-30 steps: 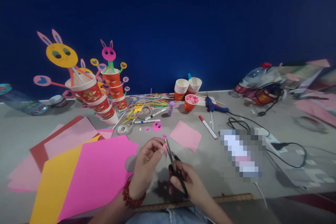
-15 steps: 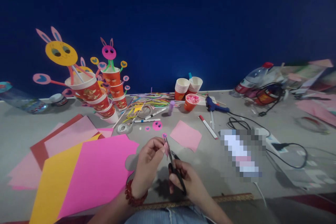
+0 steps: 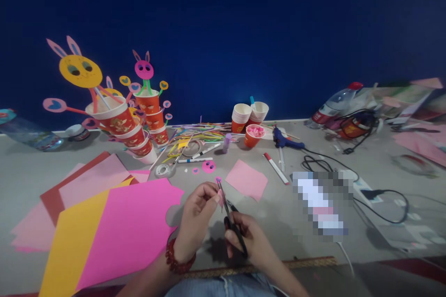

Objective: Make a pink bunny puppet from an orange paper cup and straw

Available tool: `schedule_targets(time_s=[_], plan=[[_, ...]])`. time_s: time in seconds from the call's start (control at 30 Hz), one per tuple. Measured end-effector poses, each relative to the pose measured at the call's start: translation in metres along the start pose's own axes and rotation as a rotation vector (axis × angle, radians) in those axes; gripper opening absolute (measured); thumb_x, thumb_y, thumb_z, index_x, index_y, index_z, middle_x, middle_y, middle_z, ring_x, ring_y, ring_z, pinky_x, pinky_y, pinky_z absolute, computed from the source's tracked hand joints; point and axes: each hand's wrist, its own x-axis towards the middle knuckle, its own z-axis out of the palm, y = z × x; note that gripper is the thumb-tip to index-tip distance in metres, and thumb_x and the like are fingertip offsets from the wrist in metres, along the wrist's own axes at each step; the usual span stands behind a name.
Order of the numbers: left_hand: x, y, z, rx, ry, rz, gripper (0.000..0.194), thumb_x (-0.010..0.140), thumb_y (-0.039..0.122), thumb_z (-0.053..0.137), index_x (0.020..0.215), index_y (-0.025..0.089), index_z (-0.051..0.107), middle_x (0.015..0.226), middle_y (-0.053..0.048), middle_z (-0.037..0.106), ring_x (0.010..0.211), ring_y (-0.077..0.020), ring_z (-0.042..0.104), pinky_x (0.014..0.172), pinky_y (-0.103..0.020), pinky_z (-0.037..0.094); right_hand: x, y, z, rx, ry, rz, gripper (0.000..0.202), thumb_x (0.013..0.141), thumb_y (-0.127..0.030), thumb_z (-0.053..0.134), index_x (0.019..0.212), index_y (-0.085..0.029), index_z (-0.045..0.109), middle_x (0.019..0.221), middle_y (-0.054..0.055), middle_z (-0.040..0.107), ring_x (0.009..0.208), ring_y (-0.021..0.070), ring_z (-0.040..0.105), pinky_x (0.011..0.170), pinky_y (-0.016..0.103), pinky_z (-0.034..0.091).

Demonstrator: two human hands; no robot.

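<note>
My left hand (image 3: 201, 211), with a red bead bracelet at the wrist, pinches a small piece of pink paper (image 3: 220, 197) between thumb and fingers. My right hand (image 3: 248, 236) grips black-handled scissors (image 3: 229, 216), fingers in the loops, blades pointing away from me. The blades lie right beside the pink piece; whether they bite into it I cannot tell. Just beyond them is a pink paper sheet (image 3: 246, 180) with cut edges. Past my fingers lie a small magenta face (image 3: 208, 166) and a tiny pink-and-blue cutout (image 3: 195, 171).
Magenta card (image 3: 132, 232) and yellow card (image 3: 75, 232) lie at left. Behind them stand cup figures with rabbit heads (image 3: 81, 71). Pipe cleaners (image 3: 209, 132), a cup of pink scraps (image 3: 253, 138) and a glue gun (image 3: 287, 140) are at the back. A blurred-out object (image 3: 320, 206) lies right.
Almost nothing differs. Both hands, the scissors and the pink piece stay in nearly the same place; the view has shifted very slightly.
</note>
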Motion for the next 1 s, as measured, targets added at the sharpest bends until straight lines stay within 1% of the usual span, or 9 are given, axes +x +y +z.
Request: schedule_targets(time_s=[0.2, 0.33, 0.47, 0.67, 0.87, 1.0], plan=[[0.0003, -0.0003, 0.0015, -0.014, 0.006, 0.004, 0.017, 0.089, 0.023, 0.063, 0.073, 0.020, 0.059, 0.082, -0.002, 0.059, 0.085, -0.0171, 0.056, 0.080, -0.027, 0.045, -0.0015, 0.0010, -0.0018, -0.004, 0.020, 0.006, 0.066, 0.063, -0.081, 0.071, 0.066, -0.024, 0.038, 0.048, -0.009, 0.040, 0.041, 0.0106, 0.050, 0.044, 0.021, 0.028], [0.0009, -0.0012, 0.0012, -0.009, 0.000, -0.004, 0.017, 0.089, 0.023, 0.063, 0.073, 0.020, 0.058, 0.082, -0.002, 0.059, 0.084, -0.0176, 0.056, 0.080, -0.028, 0.044, -0.0017, 0.0001, -0.0021, -0.017, 0.017, 0.009, 0.066, 0.064, -0.080, 0.071, 0.064, -0.024, 0.037, 0.046, -0.009, 0.041, 0.042, 0.0105, 0.049, 0.045, 0.021, 0.027], [0.0001, -0.0010, 0.0009, -0.022, -0.008, -0.006, 0.016, 0.090, 0.021, 0.062, 0.073, 0.020, 0.058, 0.084, -0.002, 0.058, 0.087, -0.0177, 0.056, 0.082, -0.028, 0.044, -0.0018, 0.0007, -0.0026, -0.020, 0.018, 0.015, 0.065, 0.064, -0.081, 0.071, 0.065, -0.023, 0.040, 0.047, -0.008, 0.045, 0.041, 0.0104, 0.049, 0.045, 0.021, 0.027], [-0.0012, 0.0010, 0.0025, -0.033, -0.003, -0.031, 0.017, 0.088, 0.018, 0.061, 0.072, 0.020, 0.057, 0.084, -0.002, 0.058, 0.087, -0.0174, 0.056, 0.082, -0.028, 0.043, -0.0021, 0.0032, -0.0040, -0.029, 0.014, 0.007, 0.063, 0.066, -0.078, 0.071, 0.066, -0.023, 0.041, 0.047, -0.008, 0.046, 0.041, 0.0100, 0.050, 0.045, 0.020, 0.027], [0.0006, 0.0014, 0.0045, -0.066, -0.005, -0.058, 0.016, 0.087, 0.017, 0.062, 0.072, 0.020, 0.058, 0.085, -0.002, 0.059, 0.088, -0.0179, 0.056, 0.082, -0.028, 0.042, -0.0017, 0.0023, -0.0038, -0.009, 0.024, -0.003, 0.065, 0.063, -0.079, 0.073, 0.065, -0.023, 0.039, 0.048, -0.010, 0.040, 0.039, 0.0097, 0.049, 0.043, 0.020, 0.028], [0.0009, 0.0017, 0.0052, -0.065, -0.007, -0.064, 0.016, 0.087, 0.018, 0.062, 0.071, 0.019, 0.058, 0.084, -0.002, 0.058, 0.089, -0.0178, 0.055, 0.083, -0.028, 0.041, -0.0014, 0.0012, -0.0029, -0.028, 0.028, 0.012, 0.066, 0.062, -0.081, 0.071, 0.065, -0.023, 0.040, 0.047, -0.009, 0.045, 0.040, 0.0093, 0.049, 0.043, 0.020, 0.030]])
